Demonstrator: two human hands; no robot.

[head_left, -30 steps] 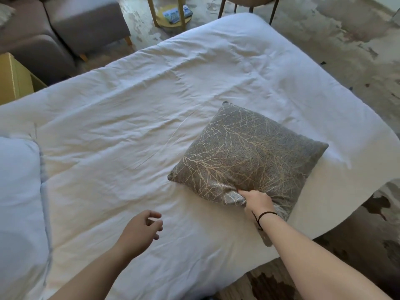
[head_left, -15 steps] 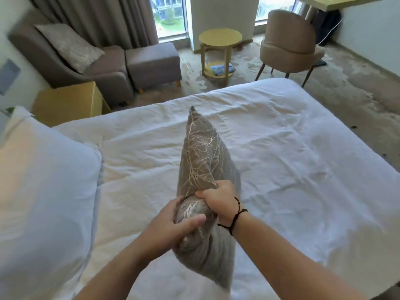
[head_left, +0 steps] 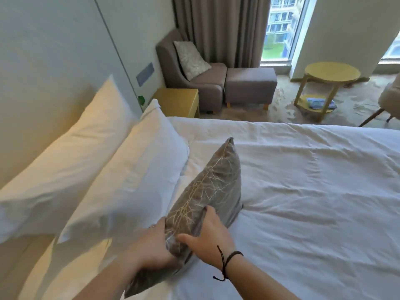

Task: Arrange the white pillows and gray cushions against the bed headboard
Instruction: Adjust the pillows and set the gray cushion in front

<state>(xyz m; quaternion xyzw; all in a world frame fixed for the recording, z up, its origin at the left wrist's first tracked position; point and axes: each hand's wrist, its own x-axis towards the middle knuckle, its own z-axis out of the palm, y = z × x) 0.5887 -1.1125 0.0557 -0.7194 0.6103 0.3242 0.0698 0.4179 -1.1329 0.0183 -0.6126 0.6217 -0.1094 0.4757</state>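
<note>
Both hands clamp the near edge of the gray cushion (head_left: 213, 185), left hand (head_left: 155, 245) on the pillow side, right hand (head_left: 208, 233) opposite. It stands on edge, long axis running away, front white pillow (head_left: 129, 182) just left.

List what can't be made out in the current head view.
- Headboard: hidden behind the two white pillows.
- Gray cushion: lower corner covered by the left hand and right hand; far face turned away.
- Left fingers: tucked behind the cushion.
- Item on the yellow table's lower shelf: too small.
</note>
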